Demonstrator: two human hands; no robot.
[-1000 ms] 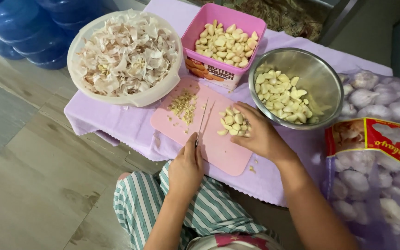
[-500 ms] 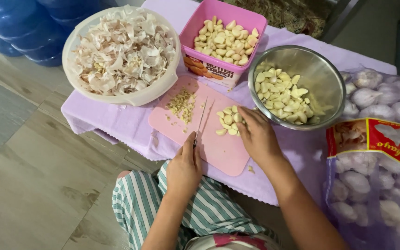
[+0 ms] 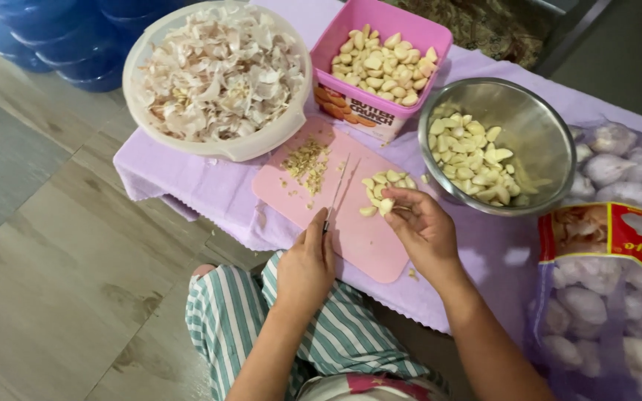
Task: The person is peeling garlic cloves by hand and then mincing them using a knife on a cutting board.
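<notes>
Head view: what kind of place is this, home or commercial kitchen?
Probably a home, with work done at floor level: a low surface under a lilac cloth on a wood-look floor, a pink cutting board, blue water jugs and a net sack of garlic bulbs.

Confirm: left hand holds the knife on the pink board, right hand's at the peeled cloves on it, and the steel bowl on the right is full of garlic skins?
Not quite. The head view shows the steel bowl holds peeled cloves; the skins are in the white bowl. The rest stands: left hand holds the knife on the pink board, right hand at the peeled cloves.
</notes>
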